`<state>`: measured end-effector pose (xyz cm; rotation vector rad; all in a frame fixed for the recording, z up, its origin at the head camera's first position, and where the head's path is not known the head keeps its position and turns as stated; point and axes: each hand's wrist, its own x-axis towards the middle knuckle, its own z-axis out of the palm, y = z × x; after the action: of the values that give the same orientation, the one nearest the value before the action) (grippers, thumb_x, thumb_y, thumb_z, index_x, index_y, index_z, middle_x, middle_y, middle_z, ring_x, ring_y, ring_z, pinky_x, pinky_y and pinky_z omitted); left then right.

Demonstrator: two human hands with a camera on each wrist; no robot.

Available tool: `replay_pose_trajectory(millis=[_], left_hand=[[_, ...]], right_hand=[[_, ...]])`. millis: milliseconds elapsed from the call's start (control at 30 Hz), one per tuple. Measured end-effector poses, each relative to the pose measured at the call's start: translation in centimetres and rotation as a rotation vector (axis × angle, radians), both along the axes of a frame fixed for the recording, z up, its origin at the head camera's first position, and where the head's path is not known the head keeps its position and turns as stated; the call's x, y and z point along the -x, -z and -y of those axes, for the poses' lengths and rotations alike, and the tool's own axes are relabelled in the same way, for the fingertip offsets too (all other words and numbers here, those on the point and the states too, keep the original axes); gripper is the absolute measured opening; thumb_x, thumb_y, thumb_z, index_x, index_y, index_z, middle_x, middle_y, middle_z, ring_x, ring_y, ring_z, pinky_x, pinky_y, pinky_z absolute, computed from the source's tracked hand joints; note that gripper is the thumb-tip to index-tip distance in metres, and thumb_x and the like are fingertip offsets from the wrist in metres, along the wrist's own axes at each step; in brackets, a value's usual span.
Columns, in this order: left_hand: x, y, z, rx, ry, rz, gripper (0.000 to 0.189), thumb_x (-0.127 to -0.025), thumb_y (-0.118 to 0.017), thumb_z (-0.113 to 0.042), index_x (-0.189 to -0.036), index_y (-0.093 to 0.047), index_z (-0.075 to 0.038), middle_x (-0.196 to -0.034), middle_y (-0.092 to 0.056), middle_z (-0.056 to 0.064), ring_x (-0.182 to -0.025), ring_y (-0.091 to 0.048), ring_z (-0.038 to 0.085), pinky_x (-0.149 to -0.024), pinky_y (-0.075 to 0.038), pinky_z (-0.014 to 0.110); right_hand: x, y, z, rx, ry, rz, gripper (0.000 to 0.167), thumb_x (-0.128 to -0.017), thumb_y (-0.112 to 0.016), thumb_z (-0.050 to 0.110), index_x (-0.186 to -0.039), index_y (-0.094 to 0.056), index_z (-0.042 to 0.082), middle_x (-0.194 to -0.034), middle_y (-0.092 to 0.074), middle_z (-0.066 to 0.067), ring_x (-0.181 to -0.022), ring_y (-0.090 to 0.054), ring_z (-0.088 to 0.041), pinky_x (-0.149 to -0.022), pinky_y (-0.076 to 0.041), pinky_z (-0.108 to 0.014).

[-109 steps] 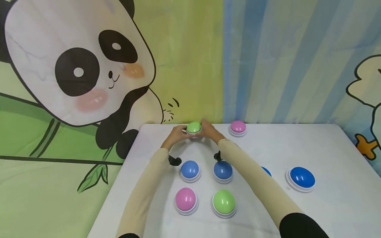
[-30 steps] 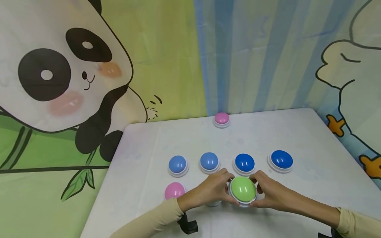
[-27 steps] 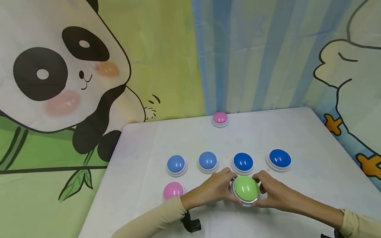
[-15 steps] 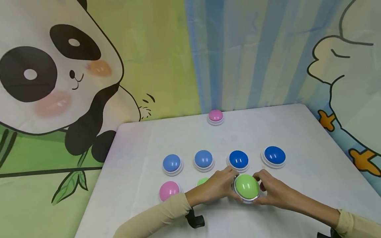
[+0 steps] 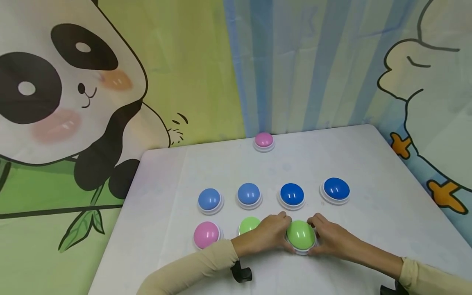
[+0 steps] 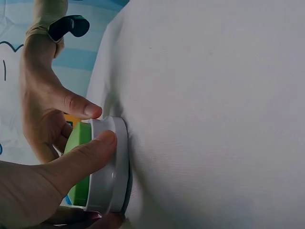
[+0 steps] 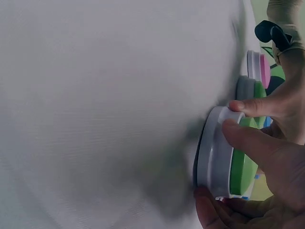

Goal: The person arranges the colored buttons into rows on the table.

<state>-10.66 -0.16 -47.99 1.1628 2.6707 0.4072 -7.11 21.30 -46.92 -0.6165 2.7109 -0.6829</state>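
Both hands are on one green dome push button (image 5: 300,234) with a white round base, at the near part of the white table. My left hand (image 5: 267,234) grips its left side, and my right hand (image 5: 333,238) grips its right side. In the left wrist view, the left thumb presses along the white base (image 6: 109,179), which stands right at the table surface. The right wrist view shows the right thumb on the base's rim (image 7: 214,148) and fingertips low at its edge. A second green button (image 5: 248,224) sits left of it, partly hidden by the left hand.
A pink button (image 5: 205,234) stands left in the near row. Behind runs a row of light blue (image 5: 209,199), light blue (image 5: 248,194), dark blue (image 5: 292,194) and dark blue (image 5: 336,188) buttons. Another pink button (image 5: 264,139) is near the table's (image 5: 206,164) far edge.
The hands have brought the green button from the far edge to the near row, right of the other green one. Over the last half second it has come down slightly toward the table.
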Motion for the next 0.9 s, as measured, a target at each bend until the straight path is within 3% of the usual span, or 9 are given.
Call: replay_pose_trajectory(millis=[167, 400, 533, 667, 733, 800, 900], left_hand=[[-0.3, 0.4, -0.1, 0.008, -0.010, -0.017, 0.058, -0.059, -0.087, -0.052, -0.092, -0.060, -0.012, -0.084, -0.053, -0.005, -0.063, -0.045, 0.001, -0.053, -0.036, 0.010], [-0.5, 0.2, -0.1, 0.014, 0.012, -0.033, 0.061, -0.063, -0.086, -0.052, -0.099, -0.058, -0.011, -0.087, -0.052, -0.004, -0.067, -0.043, 0.001, -0.055, -0.036, 0.010], [-0.4, 0.2, -0.2, 0.056, 0.013, -0.062, 0.063, -0.065, -0.084, -0.054, -0.102, -0.058, -0.009, -0.087, -0.051, -0.004, -0.069, -0.043, 0.003, -0.055, -0.036, 0.011], [-0.3, 0.2, 0.0, 0.070, 0.033, -0.072, 0.068, -0.066, -0.082, -0.057, -0.106, -0.055, -0.010, -0.089, -0.052, -0.004, -0.069, -0.044, 0.004, -0.055, -0.037, 0.011], [0.0, -0.1, 0.4, 0.051, 0.046, -0.067, 0.073, -0.067, -0.079, -0.061, -0.112, -0.054, -0.010, -0.092, -0.053, -0.003, -0.070, -0.046, 0.003, -0.056, -0.040, 0.011], [0.5, -0.9, 1.1, 0.012, 0.048, -0.041, 0.081, -0.068, -0.077, -0.063, -0.122, -0.052, -0.008, -0.099, -0.058, -0.001, -0.076, -0.054, 0.005, -0.062, -0.046, 0.012], [2.1, -2.6, 2.6, -0.087, -0.003, 0.063, 0.086, -0.075, -0.074, -0.059, -0.136, -0.047, -0.006, -0.115, -0.062, 0.006, -0.093, -0.063, 0.011, -0.074, -0.052, 0.015]], right_hand=[[-0.1, 0.7, 0.0, -0.005, -0.014, -0.008, 0.069, -0.063, -0.088, 0.037, -0.115, -0.054, 0.006, -0.100, -0.051, 0.002, -0.076, -0.045, -0.002, -0.062, -0.046, -0.018], [-0.2, 1.5, 0.3, -0.040, -0.024, -0.078, 0.074, -0.062, -0.089, 0.037, -0.117, -0.053, 0.004, -0.102, -0.052, 0.001, -0.087, -0.054, -0.004, -0.079, -0.057, -0.028], [-0.1, 1.3, 0.4, -0.035, -0.040, -0.091, 0.075, -0.062, -0.089, 0.039, -0.117, -0.052, 0.003, -0.102, -0.052, -0.001, -0.088, -0.055, -0.007, -0.081, -0.058, -0.031], [0.1, 0.6, 0.3, -0.049, -0.080, -0.047, 0.085, -0.061, -0.086, 0.049, -0.120, -0.050, 0.001, -0.106, -0.052, -0.003, -0.091, -0.058, -0.012, -0.083, -0.058, -0.036], [0.4, -0.1, 0.2, -0.069, -0.093, -0.034, 0.092, -0.061, -0.083, 0.055, -0.124, -0.049, -0.002, -0.109, -0.053, -0.007, -0.087, -0.057, -0.012, -0.079, -0.058, -0.034], [0.8, -1.1, 0.0, -0.076, -0.094, -0.055, 0.094, -0.064, -0.079, 0.059, -0.127, -0.048, -0.004, -0.109, -0.054, -0.010, -0.081, -0.057, -0.011, -0.070, -0.058, -0.030], [2.3, -2.9, 0.0, -0.072, -0.059, -0.121, 0.088, -0.072, -0.075, 0.056, -0.131, -0.049, -0.003, -0.112, -0.056, -0.014, -0.078, -0.058, -0.012, -0.061, -0.055, -0.022]])
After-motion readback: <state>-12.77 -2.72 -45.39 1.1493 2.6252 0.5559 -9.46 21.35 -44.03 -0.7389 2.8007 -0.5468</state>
